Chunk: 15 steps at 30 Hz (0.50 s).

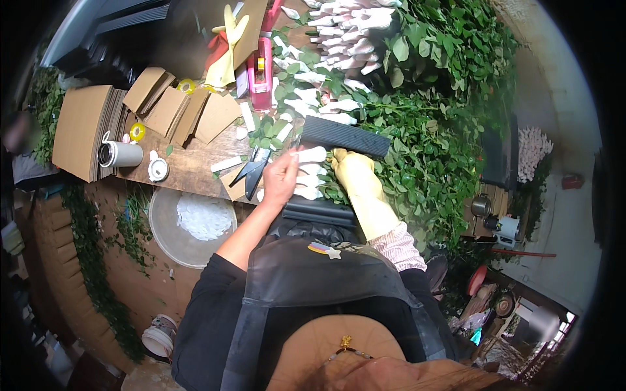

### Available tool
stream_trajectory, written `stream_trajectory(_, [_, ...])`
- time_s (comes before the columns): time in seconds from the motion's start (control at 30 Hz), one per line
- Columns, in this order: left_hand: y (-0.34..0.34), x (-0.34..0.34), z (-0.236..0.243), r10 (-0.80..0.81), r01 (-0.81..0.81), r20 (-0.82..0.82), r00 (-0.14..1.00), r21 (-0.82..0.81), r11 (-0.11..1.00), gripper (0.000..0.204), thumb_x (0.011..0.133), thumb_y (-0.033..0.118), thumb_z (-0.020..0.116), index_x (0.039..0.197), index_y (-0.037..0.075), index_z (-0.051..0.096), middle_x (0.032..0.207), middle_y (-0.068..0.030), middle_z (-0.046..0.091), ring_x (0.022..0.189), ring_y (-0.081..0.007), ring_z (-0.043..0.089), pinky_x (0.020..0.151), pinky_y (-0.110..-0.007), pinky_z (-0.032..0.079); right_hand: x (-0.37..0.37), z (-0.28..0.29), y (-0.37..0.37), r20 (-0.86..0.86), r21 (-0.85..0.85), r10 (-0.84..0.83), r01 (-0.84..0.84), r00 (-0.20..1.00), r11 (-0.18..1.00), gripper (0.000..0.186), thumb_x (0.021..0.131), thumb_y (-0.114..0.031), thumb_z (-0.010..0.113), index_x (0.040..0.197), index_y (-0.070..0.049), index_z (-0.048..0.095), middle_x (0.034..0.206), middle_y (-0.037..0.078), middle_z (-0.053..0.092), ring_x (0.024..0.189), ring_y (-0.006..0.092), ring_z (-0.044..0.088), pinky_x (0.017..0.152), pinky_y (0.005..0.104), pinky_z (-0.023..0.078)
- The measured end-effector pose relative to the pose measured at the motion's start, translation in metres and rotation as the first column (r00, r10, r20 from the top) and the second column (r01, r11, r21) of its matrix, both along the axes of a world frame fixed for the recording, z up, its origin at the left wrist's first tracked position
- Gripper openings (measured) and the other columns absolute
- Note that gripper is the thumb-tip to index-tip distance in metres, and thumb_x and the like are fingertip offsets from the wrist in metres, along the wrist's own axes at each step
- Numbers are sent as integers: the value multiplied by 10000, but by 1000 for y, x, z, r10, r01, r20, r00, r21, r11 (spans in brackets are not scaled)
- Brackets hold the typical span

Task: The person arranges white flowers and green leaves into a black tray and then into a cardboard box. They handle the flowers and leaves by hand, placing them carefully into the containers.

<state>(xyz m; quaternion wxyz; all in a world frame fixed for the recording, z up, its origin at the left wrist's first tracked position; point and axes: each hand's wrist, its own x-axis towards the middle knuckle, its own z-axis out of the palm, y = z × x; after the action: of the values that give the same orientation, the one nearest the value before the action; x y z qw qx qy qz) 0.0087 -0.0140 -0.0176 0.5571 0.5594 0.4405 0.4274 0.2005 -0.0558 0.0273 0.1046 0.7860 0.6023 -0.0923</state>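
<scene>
Head view: left hand [281,176] in a pinch on white bud [313,155]; gloved right hand [353,172], grip unclear

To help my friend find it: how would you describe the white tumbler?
Start at the left end of the wooden table, by the tall cardboard stack. At the stack's lower right is the white tumbler, dark mouth facing left. Unlike the flatter white lid and yellow tape roll nearby, it is a long cylinder.

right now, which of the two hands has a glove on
The right hand: a yellow glove covers it, running down to a pale striped sleeve. The left hand is bare, skin showing along the forearm.
</scene>
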Motion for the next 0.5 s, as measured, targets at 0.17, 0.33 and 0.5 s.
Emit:
stream_trajectory(0.17, [44,-51,-17,-135,100,-203,970,-174,980,182,999,173,584,957,1,629,974,-132,727,860,-143,654,733,-296,505,-6,65,2,-285,-157,-209,170,935,973,384,954,-397,615,1245,-152,669,1081,189,724,1052,366,686,934,469,536])
stream_trajectory(0.33, [44,-1,-3,-328,267,-430,841,-198,943,314,938,338,712,873,41,635,779,-75,649,741,-128,575,711,-290,493,-8,56,12,-232,-282,-168,99,958,954,480,954,-415,622,1333,-121,608,1155,189,712,1094,360,682,970,471,515])
stream_trajectory(0.5, [24,13,-8,-210,161,-182,960,-255,954,320,954,295,672,803,15,637,682,-105,656,664,-208,625,645,-369,481,-14,39,15,-134,-259,-166,127,977,957,440,937,-407,646,1281,-131,648,1067,192,730,1016,363,703,919,473,537])
